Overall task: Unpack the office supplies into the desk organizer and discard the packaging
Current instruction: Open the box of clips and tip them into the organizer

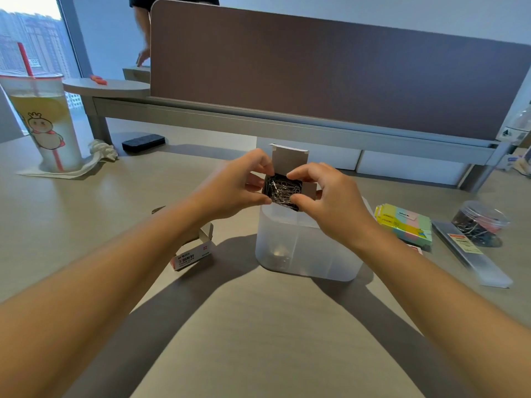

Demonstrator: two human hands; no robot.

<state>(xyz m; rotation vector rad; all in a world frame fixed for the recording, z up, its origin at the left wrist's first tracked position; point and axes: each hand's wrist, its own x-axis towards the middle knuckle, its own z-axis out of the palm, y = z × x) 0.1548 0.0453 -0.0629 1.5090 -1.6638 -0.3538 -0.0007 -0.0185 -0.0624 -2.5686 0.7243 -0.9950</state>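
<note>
Both hands hold a small cardboard paper clip box (289, 159) above the frosted plastic desk organizer (304, 248). Its top flap stands open and silver paper clips (283, 191) fill the inside. My left hand (232, 185) pinches the box's left side, and my right hand (324, 196) pinches its right side and front edge. A few clips lie at the bottom of the organizer's left compartment. Another opened paper clip box (194, 251) lies on the desk to the organizer's left.
Right of the organizer lie a pack of coloured sticky notes (405, 222), a long clear case (471, 254) and a round tub of binder clips (478, 222). A drink cup with a red straw (43, 122), a crumpled tissue and a black eraser (143, 142) stand far left. A brown divider panel (316, 73) backs the desk.
</note>
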